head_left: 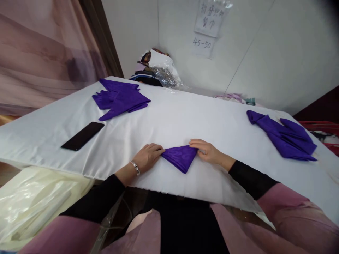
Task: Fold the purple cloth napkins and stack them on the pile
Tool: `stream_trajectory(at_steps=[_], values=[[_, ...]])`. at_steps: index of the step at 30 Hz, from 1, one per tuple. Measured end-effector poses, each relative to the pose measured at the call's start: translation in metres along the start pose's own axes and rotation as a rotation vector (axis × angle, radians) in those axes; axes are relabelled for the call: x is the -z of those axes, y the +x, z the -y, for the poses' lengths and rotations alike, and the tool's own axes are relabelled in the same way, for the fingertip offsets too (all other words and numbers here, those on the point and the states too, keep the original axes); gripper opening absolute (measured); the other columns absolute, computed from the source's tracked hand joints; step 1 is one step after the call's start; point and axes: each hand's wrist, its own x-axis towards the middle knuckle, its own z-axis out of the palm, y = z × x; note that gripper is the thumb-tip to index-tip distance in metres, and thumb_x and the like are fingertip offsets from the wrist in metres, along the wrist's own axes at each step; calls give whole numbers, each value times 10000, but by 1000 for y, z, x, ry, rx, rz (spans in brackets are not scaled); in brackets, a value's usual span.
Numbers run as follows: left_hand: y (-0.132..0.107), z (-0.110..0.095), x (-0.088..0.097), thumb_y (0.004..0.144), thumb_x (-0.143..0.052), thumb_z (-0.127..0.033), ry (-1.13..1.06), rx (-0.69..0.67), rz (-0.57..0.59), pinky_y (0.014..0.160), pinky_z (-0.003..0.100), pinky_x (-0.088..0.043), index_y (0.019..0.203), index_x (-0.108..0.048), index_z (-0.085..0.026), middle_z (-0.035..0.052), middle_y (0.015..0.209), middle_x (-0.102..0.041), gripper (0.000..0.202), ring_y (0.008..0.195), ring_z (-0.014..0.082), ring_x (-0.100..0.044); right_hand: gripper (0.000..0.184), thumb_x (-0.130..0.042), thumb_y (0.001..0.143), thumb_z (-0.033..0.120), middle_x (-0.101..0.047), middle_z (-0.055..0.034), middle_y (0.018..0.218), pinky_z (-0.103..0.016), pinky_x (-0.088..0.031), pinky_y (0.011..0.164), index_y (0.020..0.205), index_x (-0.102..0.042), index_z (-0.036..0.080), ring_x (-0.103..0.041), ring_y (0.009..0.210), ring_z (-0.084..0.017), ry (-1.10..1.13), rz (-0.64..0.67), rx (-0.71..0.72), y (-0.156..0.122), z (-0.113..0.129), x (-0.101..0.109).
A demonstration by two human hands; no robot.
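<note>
A purple cloth napkin point(181, 157), folded into a small triangle, lies near the front edge of the table with its point toward me. My left hand point(148, 157), with a silver bracelet at the wrist, pinches its left corner. At the opposite corner, my right hand point(208, 151) has its thumb and fingers closed on the fabric. The long folded edge runs between both hands. Several layers show along the lower sides.
White cloth covers the table point(182, 120). Folded purple napkins point(119, 97) lie at the back left, with more purple cloth point(284, 135) at the right. A black phone point(83, 135) rests on the left. Behind the table are piled fabrics point(159, 65) and paper signs point(209, 19).
</note>
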Motion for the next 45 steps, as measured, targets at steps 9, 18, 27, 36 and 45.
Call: stream_trajectory(at_steps=[9,18,27,36,45], values=[[6,6,-3,913,-422,-236,129,-28,65,824,367,-436,1123,-599,-237,68,1078,-643,274,992,215,-557,463,-410,845,42,-568,-101,1293,-537,-312,1071,1255,-550,207,-437,1278,-223,-330,138,159,-20,-5,-15],[15,-1,2,845,-446,-245,-303,234,21,890,388,-396,900,-631,-196,81,996,-632,199,971,220,-529,332,-487,856,185,-656,-56,1152,-425,-457,964,1153,-632,224,-602,1069,-214,33,38,-162,-5,-3,-7],[27,-27,2,827,-333,-384,-656,624,314,423,243,-355,631,-523,-184,-12,451,-512,338,380,115,-438,405,-570,829,314,-662,-18,727,-313,-520,626,1213,-576,184,-618,609,-153,400,176,-708,-21,6,17],[38,-27,1,784,-408,-346,-664,768,412,398,221,-281,536,-492,-182,-20,358,-445,309,333,97,-381,401,-418,940,321,-469,-129,1376,-432,-348,1062,1301,-512,175,-402,1290,-233,-301,30,-112,-12,37,-10],[38,-35,13,808,-430,-372,-457,769,400,458,273,-390,540,-516,-187,20,443,-541,336,409,158,-513,764,-326,888,645,-203,-138,1526,-481,-100,1146,1451,-282,130,-111,1420,-270,-403,348,-97,-1,39,-59]])
